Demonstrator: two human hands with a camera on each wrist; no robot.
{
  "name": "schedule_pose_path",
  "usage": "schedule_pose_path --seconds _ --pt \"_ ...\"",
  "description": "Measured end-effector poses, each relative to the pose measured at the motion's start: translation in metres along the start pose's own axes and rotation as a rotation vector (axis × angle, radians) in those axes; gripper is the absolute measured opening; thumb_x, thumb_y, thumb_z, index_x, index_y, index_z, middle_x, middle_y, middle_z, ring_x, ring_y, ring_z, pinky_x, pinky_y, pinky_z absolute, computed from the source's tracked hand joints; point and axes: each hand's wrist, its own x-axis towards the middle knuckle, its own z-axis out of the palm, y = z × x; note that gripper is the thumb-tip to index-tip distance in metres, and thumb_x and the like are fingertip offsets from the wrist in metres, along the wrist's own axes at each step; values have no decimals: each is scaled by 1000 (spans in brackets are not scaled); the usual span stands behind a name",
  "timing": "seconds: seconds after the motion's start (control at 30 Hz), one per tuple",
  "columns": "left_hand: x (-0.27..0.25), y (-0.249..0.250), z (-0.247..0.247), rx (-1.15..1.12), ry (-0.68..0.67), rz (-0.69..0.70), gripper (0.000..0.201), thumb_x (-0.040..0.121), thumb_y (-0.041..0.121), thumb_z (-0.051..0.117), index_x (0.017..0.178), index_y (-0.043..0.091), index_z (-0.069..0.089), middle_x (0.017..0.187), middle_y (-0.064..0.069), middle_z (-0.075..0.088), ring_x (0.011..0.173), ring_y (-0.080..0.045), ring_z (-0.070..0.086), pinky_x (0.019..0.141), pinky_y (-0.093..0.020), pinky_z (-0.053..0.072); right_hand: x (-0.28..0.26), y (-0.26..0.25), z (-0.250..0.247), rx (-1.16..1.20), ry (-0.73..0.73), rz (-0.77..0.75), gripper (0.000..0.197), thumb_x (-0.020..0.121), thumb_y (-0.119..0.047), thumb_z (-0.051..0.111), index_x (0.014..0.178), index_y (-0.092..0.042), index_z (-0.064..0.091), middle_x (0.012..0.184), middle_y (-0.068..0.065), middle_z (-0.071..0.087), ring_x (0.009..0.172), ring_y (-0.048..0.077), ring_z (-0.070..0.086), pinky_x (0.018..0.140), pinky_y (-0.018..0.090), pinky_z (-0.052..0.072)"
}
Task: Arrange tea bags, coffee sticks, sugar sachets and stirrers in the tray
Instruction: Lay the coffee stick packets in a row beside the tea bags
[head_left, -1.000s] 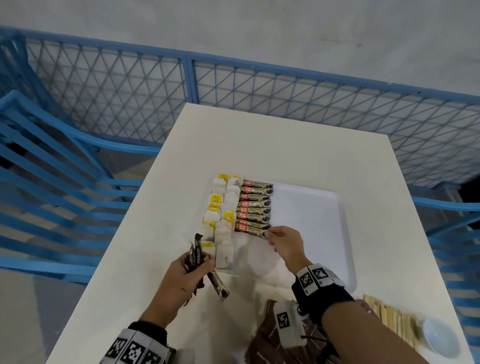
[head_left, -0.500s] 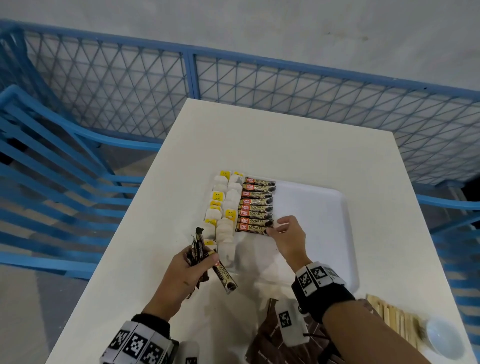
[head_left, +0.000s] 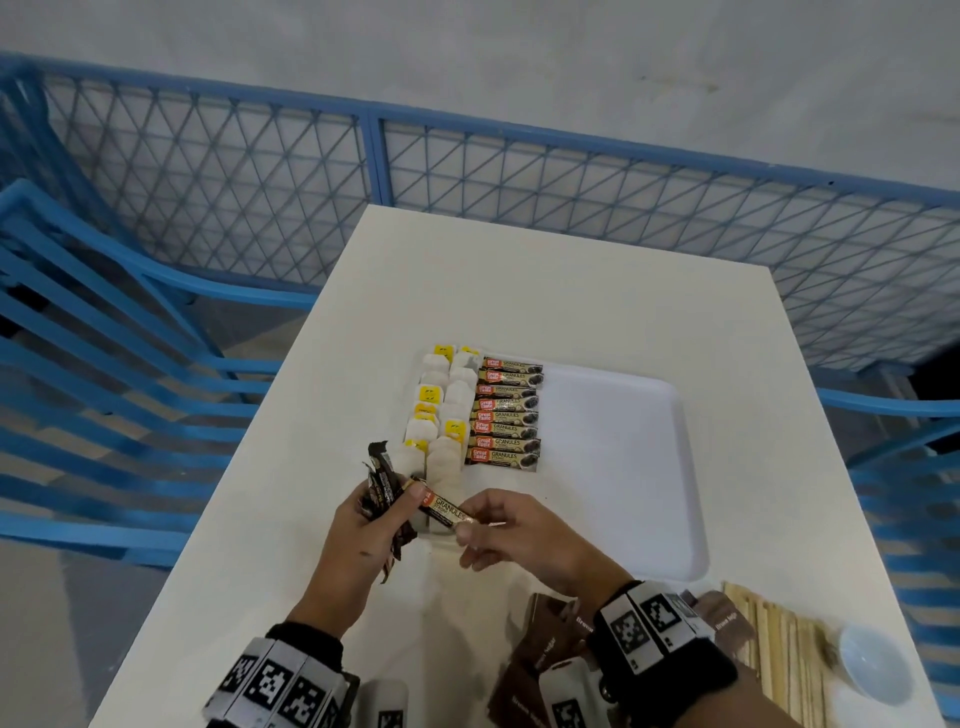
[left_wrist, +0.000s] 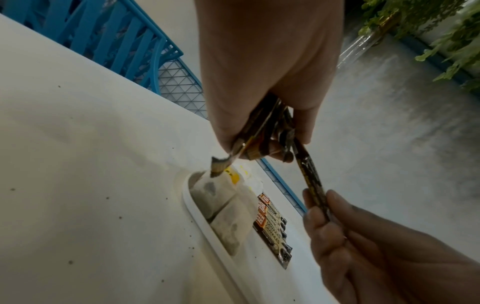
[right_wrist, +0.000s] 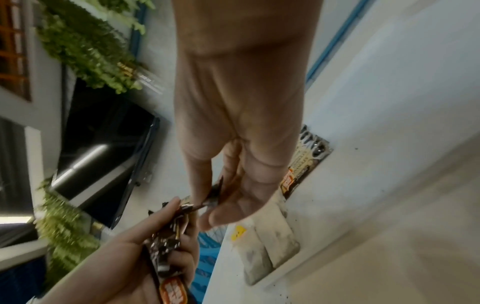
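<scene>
White table, blue mesh railing behind, pale concrete floor beyond, blue slatted chair at left, green foliage

Eight coffee sticks lie in the tray's row, a ninth stick is up between both hands, plus a small uncountable bunch. Tea bags: two columns, overlapping, number unclear. One small bowl.

Outdoor seating spot, café-terrace or balcony type. Evidence: white counter set against blue mesh railing; blue slatted chair alongside; bare concrete floor beyond the railing; green hanging foliage on a wall.
</scene>
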Motion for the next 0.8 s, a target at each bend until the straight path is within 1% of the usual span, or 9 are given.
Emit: schedule_pose_path --seconds 0.07,0.13,0.27,0.33,0.4,0.5,0.6,0.73,0.8 --pt "-3 1 0 31 -5 4 27 86 23 61 99 -1 63 59 6 61 49 -5 52 47 -17 41 2 5 -5 84 74 -29 15 87 -2 60 101 -5 59 78 3 63 63 12 64 64 20 54" --pt "-5 1 -2 74 -6 -18 31 83 35 60 94 6 64 57 6 58 48 -9 48 50 -23 39 2 9 -12 115 132 -62 15 89 -1 56 102 -6 62 78 6 63 65 10 63 66 19 53" --pt "-5 -1 -5 92 16 -30 13 92 25 54 92 14 60 53 13 61 48 -4 52 53 -22 41 4 18 -30 173 257 -85 23 94 3 44 106 -6 62 85 7 63 72 12 61 69 18 53" --pt "-3 -3 -7 98 34 -13 10 91 23 56 95 14 60 54 10 61 53 -11 51 51 -23 42 6 21 -40 157 364 -79 25 94 4 45 112 -1 60 86 8 63 73 14 61 67 18 53" --pt "-2 -3 -8 98 48 -3 5 90 19 58 93 15 59 55 8 61 51 -9 51 47 -21 42 9 27 -49 82 485 -61 22 92 4 50 110 -1 61 85 7 65 71 15 61 62 18 52" --pt "0 -5 -10 103 44 1 8 88 19 61 95 15 62 57 9 60 51 -11 51 46 -21 41 16 34 -57 1 619 -34 11 88 0 59 96 -6 60 80 4 66 68 14 58 59 19 47" --pt "1 -9 -13 132 59 3 12 84 19 66 93 12 63 58 7 61 54 -14 51 44 -17 39 26 38 -62 -31 689 -13 10 84 -2 64 89 -9 60 78 3 66 68 13 57 58 19 44" --pt "-1 -10 -11 105 45 -11 16 82 12 68 97 7 64 75 -3 67 54 -4 60 44 -11 42 36 41 -63 -116 743 -18 9 81 -8 69 88 -13 64 78 -2 67 72 10 58 66 19 44" --pt "0 -12 -10 145 38 -11 17 82 13 69 97 7 64 69 0 65 49 0 56 45 -12 40 39 41 -62 -169 767 -26 9 82 -10 69 90 -13 65 76 -6 66 74 7 60 65 15 42"
